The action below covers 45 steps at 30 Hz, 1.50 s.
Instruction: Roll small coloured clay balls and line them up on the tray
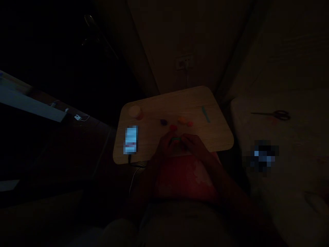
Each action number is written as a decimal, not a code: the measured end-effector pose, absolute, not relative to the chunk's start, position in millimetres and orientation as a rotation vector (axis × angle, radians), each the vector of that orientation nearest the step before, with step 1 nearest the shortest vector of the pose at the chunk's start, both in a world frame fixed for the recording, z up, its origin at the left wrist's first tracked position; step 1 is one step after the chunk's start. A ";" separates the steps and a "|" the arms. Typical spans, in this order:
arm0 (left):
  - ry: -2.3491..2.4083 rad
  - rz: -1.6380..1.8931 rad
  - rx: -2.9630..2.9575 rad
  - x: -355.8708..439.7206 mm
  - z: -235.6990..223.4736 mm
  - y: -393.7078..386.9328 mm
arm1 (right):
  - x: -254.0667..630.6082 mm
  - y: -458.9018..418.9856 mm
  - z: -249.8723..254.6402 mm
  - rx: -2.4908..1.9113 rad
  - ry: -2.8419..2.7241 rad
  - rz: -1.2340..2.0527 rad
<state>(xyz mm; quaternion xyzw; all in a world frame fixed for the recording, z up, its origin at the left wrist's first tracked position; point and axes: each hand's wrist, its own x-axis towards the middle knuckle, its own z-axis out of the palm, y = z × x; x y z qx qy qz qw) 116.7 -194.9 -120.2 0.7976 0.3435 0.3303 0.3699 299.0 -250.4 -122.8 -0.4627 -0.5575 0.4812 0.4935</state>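
In dim light, my left hand (165, 142) and my right hand (190, 141) meet at the near edge of a small wooden table (151, 140). Between their closed fingertips is a small green strip (176, 139), pinched at both ends; its material is too dark to make out. Just beyond the fingers lies a red lump (173, 127). Farther off are a dark purple lump (163, 122), an orange lump (182, 120) and a smaller orange-red lump (190, 124). A flat teal strip (206, 114) rests toward the table's right side.
A lit phone (131, 140), its screen blurred out, lies on the table's left with a cable below. Behind it stands a lidded tub (135, 112). Scissors (279, 114) and a blurred-out object (263, 156) lie on the pale surface to the right. A wall socket (184, 62) is behind.
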 end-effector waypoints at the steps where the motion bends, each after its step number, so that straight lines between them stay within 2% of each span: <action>1: 0.883 0.850 2.051 116.4 -119.9 -195.7 | 299.2 -250.4 -124.2 -1.123 -1.329 1.176; 7: 0.865 0.906 2.093 117.1 -121.0 -195.8 | 298.7 -249.8 -130.3 -1.181 -1.228 1.144; 23: 0.776 1.057 2.143 113.6 -118.1 -190.7 | 296.5 -247.4 -129.3 -1.248 -1.409 1.008; 31: 0.863 0.998 2.228 102.9 -94.3 -189.4 | 292.0 -249.1 -129.2 -1.248 -1.232 1.062; 37: 1.441 1.300 2.023 42.4 -54.5 -128.6 | 291.2 -251.3 -129.3 -1.177 -1.120 1.141; 39: 1.594 1.274 2.031 20.7 -39.8 -100.5 | 290.5 -250.8 -130.7 -1.169 -1.124 1.120; 45: 1.686 0.855 2.365 -5.7 -14.0 -40.7 | 290.6 -250.1 -134.3 -1.166 -1.161 1.111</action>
